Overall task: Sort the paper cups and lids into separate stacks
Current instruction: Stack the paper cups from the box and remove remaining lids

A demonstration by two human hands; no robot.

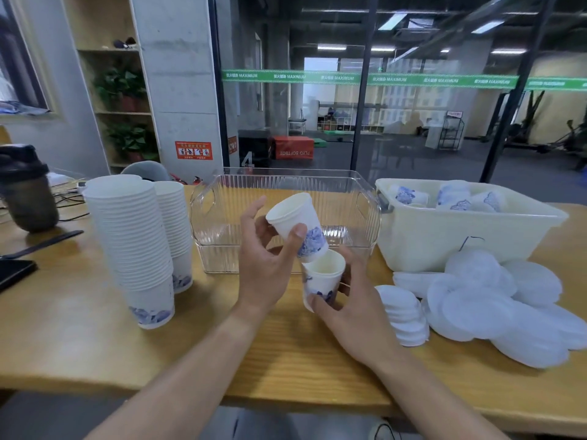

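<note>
From the head view, a green band across the glass wall (397, 128) repeats the word MAXIMUM (341, 78), and a red box (293, 147) on the far floor reads PLYO SOFTBOX in mirrored letters. Beside it, a black box shows a white 4.

The left hand (265, 265) holds a paper cup (297, 226) above the wooden table (95, 338); its grip is curled round the cup, thumb on the blue print, and the cup tilts with its mouth to the left. The right hand (346, 300) grips a second paper cup (322, 279) just below and right of the first, upright, thumb at its base. The tilted cup's bottom sits at the rim of the upright one.

Both cups are white with a blue pattern near the base. Two tall cup stacks (133, 246) stand at the left. A clear plastic bin (359, 198) sits far centre. A cream tub (444, 239) at the right holds more cups. White lids (476, 300) lie in loose piles near the tub.
</note>
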